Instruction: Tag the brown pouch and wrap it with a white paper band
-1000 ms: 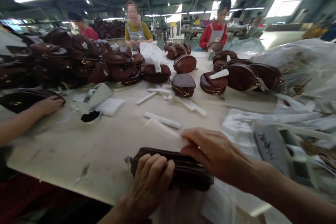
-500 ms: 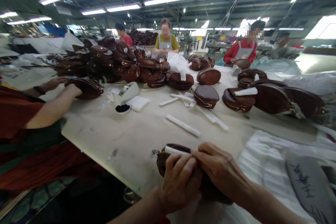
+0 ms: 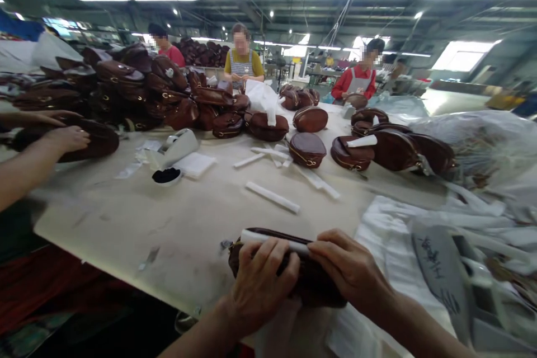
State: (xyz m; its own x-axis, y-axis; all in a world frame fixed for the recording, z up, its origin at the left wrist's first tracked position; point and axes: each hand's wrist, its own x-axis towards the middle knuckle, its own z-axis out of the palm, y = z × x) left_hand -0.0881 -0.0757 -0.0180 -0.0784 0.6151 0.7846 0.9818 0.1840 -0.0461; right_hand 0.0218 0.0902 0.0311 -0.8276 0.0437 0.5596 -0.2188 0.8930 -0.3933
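A dark brown leather bag [image 3: 323,285] lies at the near edge of the table, with a strip of white paper [image 3: 251,236] along its top. My left hand [image 3: 266,277] has its fingers curled over the strip and the bag's left part. On the right, my right hand [image 3: 350,263] pinches the strip's right end against the bag. Both palms hide much of the bag. A gold zipper end shows at its left tip.
Loose white paper rolls [image 3: 272,197], a tape dispenser [image 3: 178,148] and a black-filled dish [image 3: 166,177] lie on the table [image 3: 126,224]. Brown bags [image 3: 307,149] stand behind. At left, a co-worker's hands hold a bag [image 3: 98,140]. A grey marked object [image 3: 436,268] is at right.
The view has turned right. My left hand's fingers lie flatter and more spread over the strip, and more of the white strip shows. The co-worker's bag at left has been turned.
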